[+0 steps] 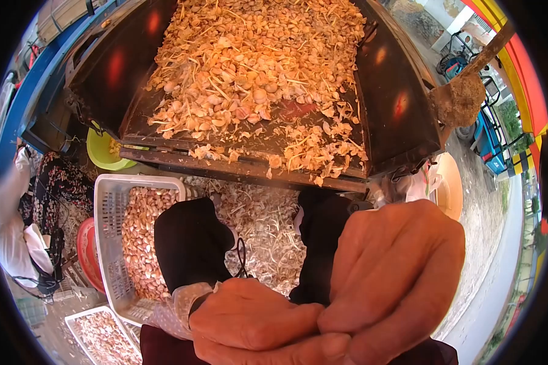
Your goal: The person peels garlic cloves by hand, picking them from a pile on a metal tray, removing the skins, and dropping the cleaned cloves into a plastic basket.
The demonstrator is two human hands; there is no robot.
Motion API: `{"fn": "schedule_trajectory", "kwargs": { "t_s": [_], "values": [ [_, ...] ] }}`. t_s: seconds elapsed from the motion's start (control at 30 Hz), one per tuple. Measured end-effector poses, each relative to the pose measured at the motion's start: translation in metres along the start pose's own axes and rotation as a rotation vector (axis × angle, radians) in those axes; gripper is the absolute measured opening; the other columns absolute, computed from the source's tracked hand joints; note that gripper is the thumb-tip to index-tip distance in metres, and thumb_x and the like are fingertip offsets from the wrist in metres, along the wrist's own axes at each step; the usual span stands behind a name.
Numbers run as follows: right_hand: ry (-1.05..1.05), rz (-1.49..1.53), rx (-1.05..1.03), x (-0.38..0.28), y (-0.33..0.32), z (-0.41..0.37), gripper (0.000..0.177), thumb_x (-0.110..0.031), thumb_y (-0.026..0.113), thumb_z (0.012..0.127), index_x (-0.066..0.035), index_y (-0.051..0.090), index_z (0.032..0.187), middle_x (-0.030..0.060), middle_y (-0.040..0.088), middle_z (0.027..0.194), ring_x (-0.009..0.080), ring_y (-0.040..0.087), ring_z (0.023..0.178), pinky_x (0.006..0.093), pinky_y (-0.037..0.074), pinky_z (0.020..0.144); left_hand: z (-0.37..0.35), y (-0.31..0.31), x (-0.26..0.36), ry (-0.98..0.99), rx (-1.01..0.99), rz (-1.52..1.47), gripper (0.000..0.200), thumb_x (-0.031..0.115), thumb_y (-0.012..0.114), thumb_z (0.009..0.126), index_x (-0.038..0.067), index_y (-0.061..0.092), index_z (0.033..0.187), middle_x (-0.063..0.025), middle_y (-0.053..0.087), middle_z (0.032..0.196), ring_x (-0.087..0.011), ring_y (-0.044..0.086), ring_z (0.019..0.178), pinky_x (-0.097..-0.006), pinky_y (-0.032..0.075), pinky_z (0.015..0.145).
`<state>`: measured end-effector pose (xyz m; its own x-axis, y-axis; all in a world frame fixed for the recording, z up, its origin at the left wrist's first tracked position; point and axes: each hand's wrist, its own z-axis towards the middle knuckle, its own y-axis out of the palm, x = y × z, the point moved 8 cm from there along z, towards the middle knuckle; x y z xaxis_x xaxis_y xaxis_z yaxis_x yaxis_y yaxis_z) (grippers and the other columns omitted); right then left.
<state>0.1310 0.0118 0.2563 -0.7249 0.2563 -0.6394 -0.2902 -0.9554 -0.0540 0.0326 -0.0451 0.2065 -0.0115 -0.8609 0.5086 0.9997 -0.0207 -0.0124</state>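
Observation:
Close to the camera, my left hand (256, 319) and my right hand (402, 274) meet in front of my lap. Both have their fingers curled, with the backs of the hands towards me. The fingertips touch or nearly touch, and whatever lies between them, if anything, is hidden. A pale translucent cuff (189, 304) wraps the left wrist. Beyond the hands, a large heap of garlic cloves and loose skins (256, 67) covers a dark truck bed (286, 115).
Left of my legs stands a white plastic basket (108, 243) holding peeled-apart garlic cloves (146, 243). Near it are a smaller white tray (73, 325), a red basin (88, 252) and a lime-green bowl (97, 152). Garlic skins (262, 237) litter the ground. Another person's patterned clothing (58, 188) shows at left.

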Motion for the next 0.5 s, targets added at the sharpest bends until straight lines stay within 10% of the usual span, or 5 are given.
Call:
{"fn": "schedule_trajectory", "kwargs": {
  "t_s": [0.27, 0.4, 0.5],
  "values": [
    [0.17, 0.142, 0.05, 0.004, -0.001, 0.008, 0.007, 0.004, 0.076, 0.072, 0.002, 0.069, 0.072, 0.0222, 0.063, 0.064, 0.0205, 0.061, 0.045, 0.0259, 0.046, 0.036, -0.009, 0.0, 0.024, 0.359, 0.08, -0.31, 0.029, 0.005, 0.071, 0.079, 0.002, 0.07, 0.107, -0.0226, 0.062, 0.084, -0.0225, 0.06, 0.054, -0.0255, 0.041, 0.042],
    [0.349, 0.12, 0.117, 0.013, 0.0, 0.002, 0.011, -0.001, 0.082, 0.067, -0.004, 0.072, 0.065, 0.0164, 0.063, 0.059, 0.0172, 0.059, 0.042, 0.0259, 0.043, 0.031, -0.01, 0.003, 0.004, 0.07, -0.115, -0.275, 0.027, 0.008, 0.068, 0.083, 0.002, 0.069, 0.11, -0.0203, 0.063, 0.087, -0.0219, 0.062, 0.056, -0.0265, 0.045, 0.045],
    [0.089, -0.292, 0.325, 0.019, -0.022, -0.033, 0.011, 0.007, 0.072, 0.078, 0.008, 0.065, 0.086, 0.0231, 0.067, 0.071, 0.0241, 0.067, 0.054, 0.0282, 0.055, 0.048, -0.015, -0.002, -0.038, -0.357, -0.034, -0.14, 0.027, 0.011, 0.062, 0.09, -0.003, 0.067, 0.112, -0.0147, 0.067, 0.088, -0.0161, 0.064, 0.058, -0.0208, 0.048, 0.051]
  ]
}}
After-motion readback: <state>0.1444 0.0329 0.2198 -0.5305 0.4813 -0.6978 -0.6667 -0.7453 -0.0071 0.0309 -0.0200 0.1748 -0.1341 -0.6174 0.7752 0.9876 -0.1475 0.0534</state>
